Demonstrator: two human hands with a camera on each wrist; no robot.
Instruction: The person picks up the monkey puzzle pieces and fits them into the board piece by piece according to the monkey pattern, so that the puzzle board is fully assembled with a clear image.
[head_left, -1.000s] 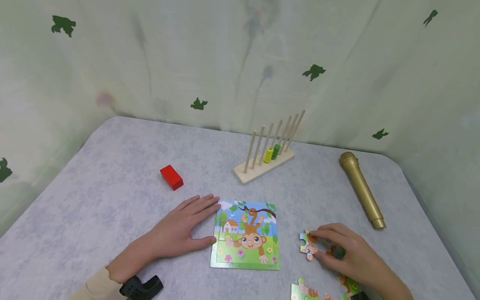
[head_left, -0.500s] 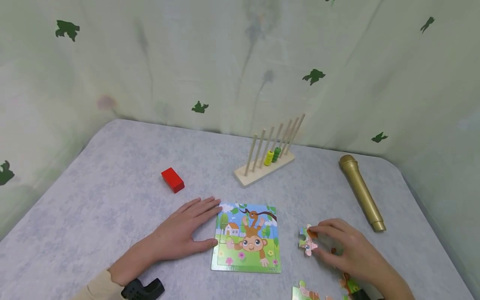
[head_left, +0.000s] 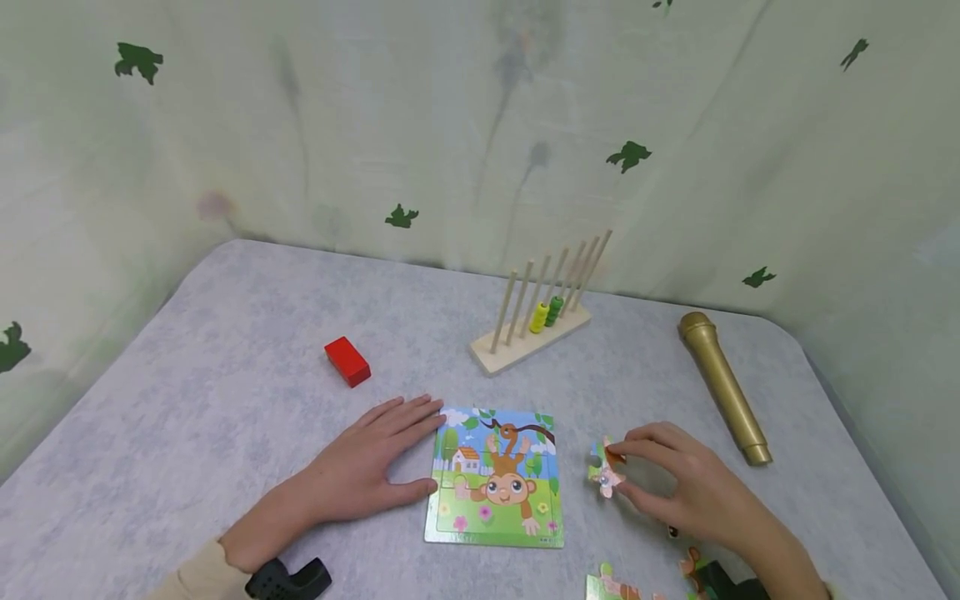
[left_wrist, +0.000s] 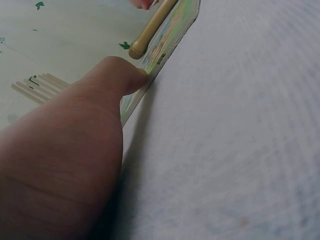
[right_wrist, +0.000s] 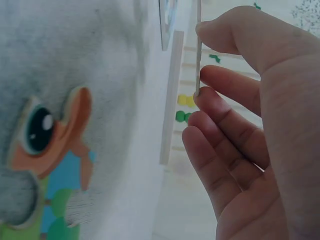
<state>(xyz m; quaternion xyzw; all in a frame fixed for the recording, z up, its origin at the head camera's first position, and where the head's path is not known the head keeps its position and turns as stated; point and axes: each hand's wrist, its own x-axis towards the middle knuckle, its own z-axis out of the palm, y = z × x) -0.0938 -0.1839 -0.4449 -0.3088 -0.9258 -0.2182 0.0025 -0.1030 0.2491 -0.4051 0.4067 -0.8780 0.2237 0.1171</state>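
Observation:
A square jigsaw puzzle (head_left: 497, 475) with a cartoon monkey, a house and flowers lies on the table in the head view. My left hand (head_left: 375, 462) lies flat with spread fingers, its fingertips and thumb at the puzzle's left edge; the left wrist view shows the thumb against that edge. To the puzzle's right, my right hand (head_left: 686, 475) pinches a jigsaw piece (head_left: 605, 475) between thumb and fingers. In the right wrist view this piece (right_wrist: 199, 60) appears edge-on, raised above the table. Another jigsaw piece (right_wrist: 60, 150), with a big eye on it, lies below the hand.
More loose jigsaw pieces (head_left: 618, 587) lie at the front right, partly under the right wrist. Behind the puzzle stands a wooden peg rack (head_left: 525, 342) with yellow and green beads. A red block (head_left: 347, 362) lies at left, a gold microphone (head_left: 725, 387) at right.
My right hand has lifted slightly and shifted a little left toward the puzzle with the piece, which has turned in the fingers. My left hand has stayed in place.

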